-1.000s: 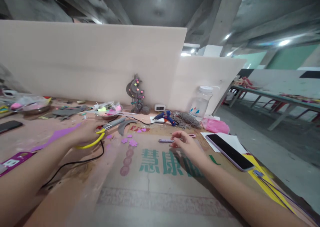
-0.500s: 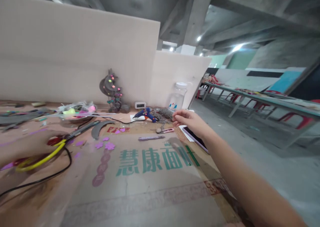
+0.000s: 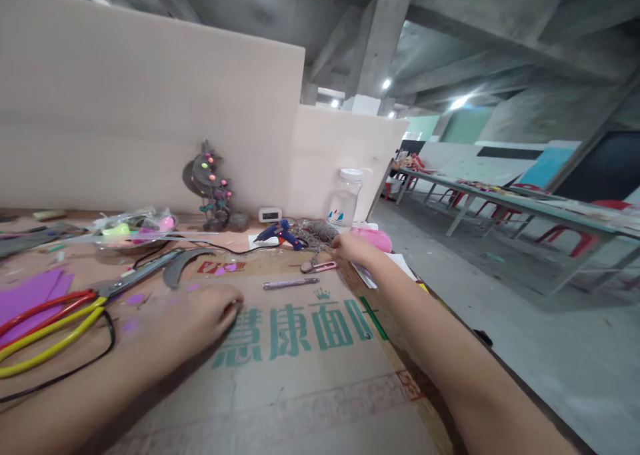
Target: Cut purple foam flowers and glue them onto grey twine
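Note:
My left hand (image 3: 207,311) hovers low over the printed cardboard sheet (image 3: 320,368), its fingers curled and slightly blurred; what they hold, if anything, is hidden. Just left of it lie scissors (image 3: 103,295) with one red and one yellow handle. My right hand (image 3: 350,247) reaches to the far right, fingertips drawn together beside a tangled grey twine bundle (image 3: 323,231) and a pink-and-white craft knife (image 3: 325,266). I cannot see what lies between its fingers. A purple pen (image 3: 291,283) rests on the cardboard between both hands.
A blue glue gun (image 3: 283,233), a clear bottle (image 3: 344,198) and a small white timer (image 3: 270,214) stand at the back. A grey moon-shaped ornament (image 3: 207,181) leans near the white partition (image 3: 225,95). Purple sheets (image 3: 35,295) lie left; a pink item (image 3: 375,239) sits right.
My left hand has come rightward from the scissors, which now lie free, to cover where purple flower cutouts lay. My right hand has shifted slightly left and lower, towards the craft knife.

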The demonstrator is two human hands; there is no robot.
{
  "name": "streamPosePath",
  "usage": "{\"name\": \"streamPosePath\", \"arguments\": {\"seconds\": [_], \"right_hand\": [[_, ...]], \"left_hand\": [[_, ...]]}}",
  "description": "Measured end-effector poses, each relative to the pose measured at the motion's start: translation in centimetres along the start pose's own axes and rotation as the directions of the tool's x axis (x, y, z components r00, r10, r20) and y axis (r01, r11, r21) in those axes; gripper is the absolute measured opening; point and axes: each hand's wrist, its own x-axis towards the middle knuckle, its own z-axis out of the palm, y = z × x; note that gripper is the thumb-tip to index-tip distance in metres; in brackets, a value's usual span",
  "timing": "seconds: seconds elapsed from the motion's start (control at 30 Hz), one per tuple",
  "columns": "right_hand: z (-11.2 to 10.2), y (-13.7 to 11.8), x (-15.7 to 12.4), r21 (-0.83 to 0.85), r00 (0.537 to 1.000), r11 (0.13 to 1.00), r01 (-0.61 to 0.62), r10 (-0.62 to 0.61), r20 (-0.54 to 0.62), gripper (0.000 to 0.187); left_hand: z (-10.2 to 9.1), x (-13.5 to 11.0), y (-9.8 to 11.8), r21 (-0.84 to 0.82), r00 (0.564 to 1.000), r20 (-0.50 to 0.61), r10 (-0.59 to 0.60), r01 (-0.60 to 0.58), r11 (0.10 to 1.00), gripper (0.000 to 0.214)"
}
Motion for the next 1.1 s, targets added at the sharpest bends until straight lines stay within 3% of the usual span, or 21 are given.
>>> {"name": "streamPosePath", "arguments": {"seconds": [0.1,0.2,0.33,0.47,0.6,0.73,0.9,1.0,1.1], "right_hand": [[1.0,-0.5,2.3,-0.009,0.999,1.000,0.028,-0.028,-0.018,0.030],[1.9,-1.5,4.6,0.001,0.997,0.999,0.050,-0.050,-0.064,0.027],[2.7,-2.8,6.8,0.053,0.994,0.997,0.065,-0.060,-0.087,0.030],[3.0,-3.4,7.3,0.150,0.994,0.988,0.048,-0.032,-0.107,0.028],[1.2,-3.0,6.8,0.285,0.965,0.958,0.012,0.063,-0.253,0.031],[-3.2,-2.6,5.3,0.435,0.885,0.898,0.074,0.142,-0.443,0.025],[-7.7,-4.2,1.9,0.602,0.822,0.750,0.275,0.142,-0.552,0.022],[-9.1,-5.7,-0.9,0.732,0.794,0.437,0.523,0.063,-0.605,0.015],[-9.9,-6.9,-3.8,0.730,0.770,0.293,0.617,-0.032,-0.638,0.023]], "left_hand": [[2.0,0.1,0.5,-0.014,0.993,0.020,0.113,-0.112,0.994,0.027],[3.2,0.3,-0.1,-0.076,0.995,-0.042,0.086,-0.089,0.993,0.026],[3.5,0.3,-0.3,-0.118,0.998,-0.037,0.057,-0.061,0.991,0.025],[3.0,0.3,0.1,-0.109,0.999,0.000,0.042,-0.042,0.993,0.026],[3.0,0.4,0.2,-0.110,0.999,0.020,0.051,-0.048,0.993,0.026],[3.1,0.5,0.0,-0.120,0.999,0.022,0.049,-0.046,0.992,0.026],[2.9,0.4,0.3,-0.140,0.999,0.016,0.028,-0.026,0.990,0.026],[2.7,0.4,0.1,-0.183,0.999,0.032,0.012,-0.006,0.983,0.025],[2.0,1.0,0.3,-0.283,0.998,0.015,-0.062,0.063,0.957,0.025]]}}
